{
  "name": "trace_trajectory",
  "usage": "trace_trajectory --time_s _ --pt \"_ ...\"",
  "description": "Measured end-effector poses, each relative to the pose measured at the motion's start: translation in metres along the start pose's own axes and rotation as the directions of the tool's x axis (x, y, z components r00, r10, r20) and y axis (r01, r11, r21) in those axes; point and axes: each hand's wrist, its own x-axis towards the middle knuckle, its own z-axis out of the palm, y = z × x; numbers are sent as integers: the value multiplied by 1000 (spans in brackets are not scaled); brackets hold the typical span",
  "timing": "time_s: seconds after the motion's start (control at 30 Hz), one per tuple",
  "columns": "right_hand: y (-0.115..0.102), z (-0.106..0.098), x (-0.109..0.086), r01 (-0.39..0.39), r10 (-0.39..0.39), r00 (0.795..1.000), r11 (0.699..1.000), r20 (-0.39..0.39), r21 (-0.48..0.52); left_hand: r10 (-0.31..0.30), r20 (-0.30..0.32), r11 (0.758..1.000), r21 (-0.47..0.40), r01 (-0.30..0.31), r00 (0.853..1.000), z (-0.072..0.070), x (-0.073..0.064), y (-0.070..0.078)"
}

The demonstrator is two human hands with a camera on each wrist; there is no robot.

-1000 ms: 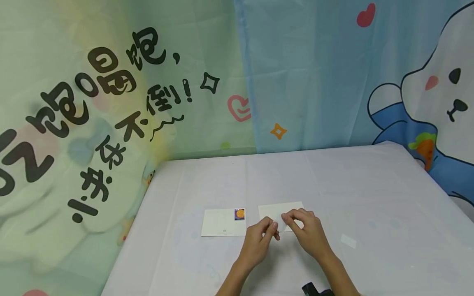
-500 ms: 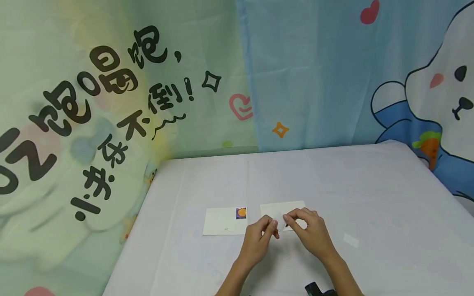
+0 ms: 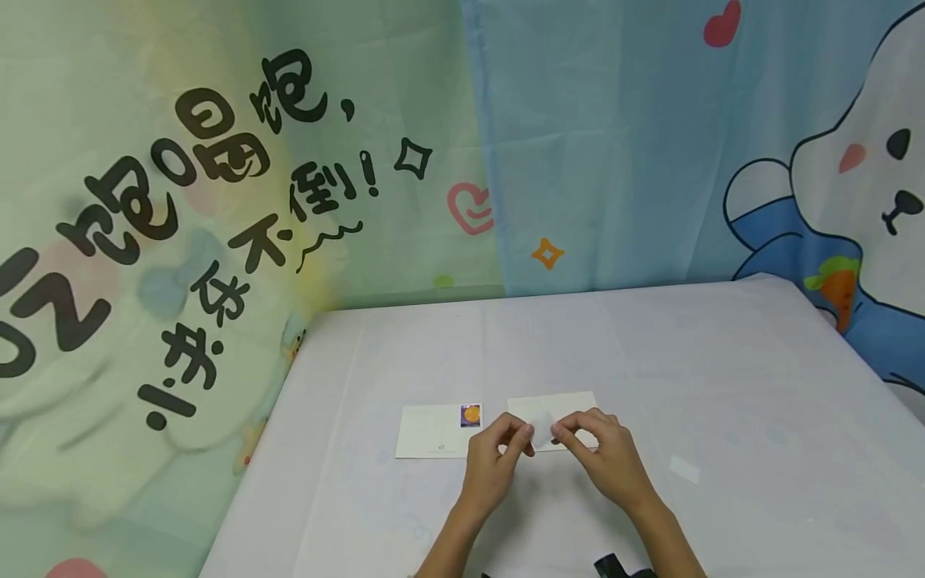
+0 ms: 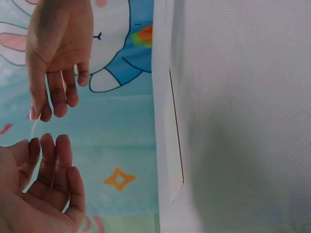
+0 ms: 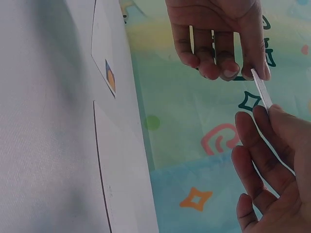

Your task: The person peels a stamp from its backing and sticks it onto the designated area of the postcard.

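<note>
In the head view, a small thin whitish piece (image 3: 542, 432) is stretched between my hands, over the right-hand card. Thumb and index finger of my left hand (image 3: 495, 457) pinch its left edge; those of my right hand (image 3: 603, 457) pinch the opposite edge. The right wrist view shows this piece (image 5: 262, 90) nearly edge-on, a pale strip between the two sets of fingertips. Behind the hands lies a blank white card (image 3: 552, 401), partly covered by them. To its left is another white card (image 3: 429, 429) with a purple and orange stamp (image 3: 471, 415) in its upper right corner.
A small pale rectangle (image 3: 684, 469) lies on the white tabletop (image 3: 650, 361) to the right of my right hand. Part of a black object (image 3: 614, 566) shows at the bottom edge, by the right forearm. Printed curtains (image 3: 578, 144) hang behind the table.
My left hand has shifted slightly left, its fingertips now farther from the right hand's, and more of the whitish piece shows between them. The right hand has hardly moved.
</note>
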Motion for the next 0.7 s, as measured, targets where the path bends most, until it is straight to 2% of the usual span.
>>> trace_trajectory --time_s 0.1,0.23,0.33,0.4,0.57,0.7 --pt "0 1 -1 -3 3 1000 1000 10 5 0 13 1000 -11 0 1000 -1 -1 1" --pt "3 3 -1 -17 17 1000 1000 13 5 18 35 999 -31 -17 999 5 -2 -16" --pt "5 4 0 -33 33 999 999 17 6 53 58 998 -25 -51 997 8 -2 -30" --pt "6 5 2 -39 39 999 999 24 17 71 80 997 -19 -70 994 9 -2 -33" --pt "7 10 4 -31 29 999 998 42 48 74 125 997 -2 -74 989 8 -3 -32" --pt "7 14 4 -10 8 999 999 53 44 105 133 994 11 -108 985 5 -3 -20"
